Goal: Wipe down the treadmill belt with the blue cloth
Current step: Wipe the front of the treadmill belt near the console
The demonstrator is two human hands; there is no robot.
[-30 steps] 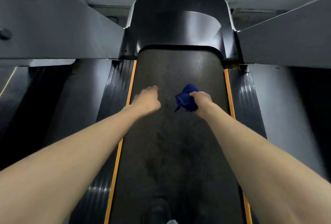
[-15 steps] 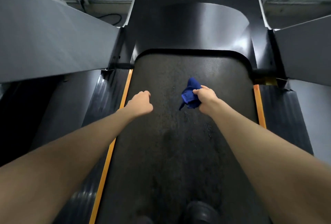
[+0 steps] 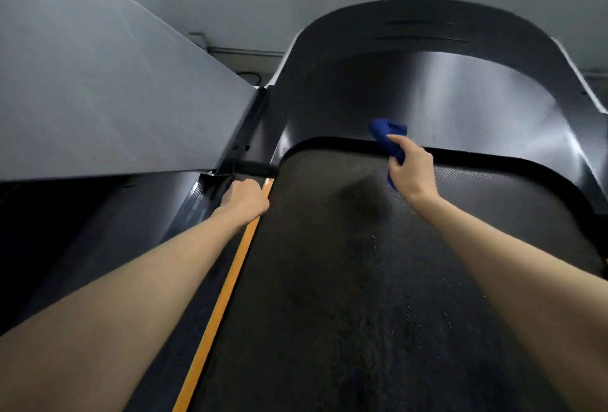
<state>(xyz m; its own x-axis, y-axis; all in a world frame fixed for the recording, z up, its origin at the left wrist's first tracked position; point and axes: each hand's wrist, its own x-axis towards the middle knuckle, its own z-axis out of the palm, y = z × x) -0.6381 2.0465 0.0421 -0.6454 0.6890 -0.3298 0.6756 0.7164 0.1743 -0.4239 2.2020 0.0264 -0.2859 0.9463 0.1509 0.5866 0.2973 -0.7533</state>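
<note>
The crumpled blue fabric cloth (image 3: pixel 385 137) is clutched in the closed grip of the right hand (image 3: pixel 411 171), now brought forward to the front edge of the dark treadmill belt (image 3: pixel 362 280), where wiping can be started; the left hand (image 3: pixel 245 201) is fisted, empty.

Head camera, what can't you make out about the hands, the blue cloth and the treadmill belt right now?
1. Left hand: in the head view its own back hides the fingers, so whether it grips anything is unclear.
2. Blue cloth: the right hand covers its middle; contact with the treadmill belt cannot be told.
3. Belt's near end: cut off by the bottom edge.
</note>
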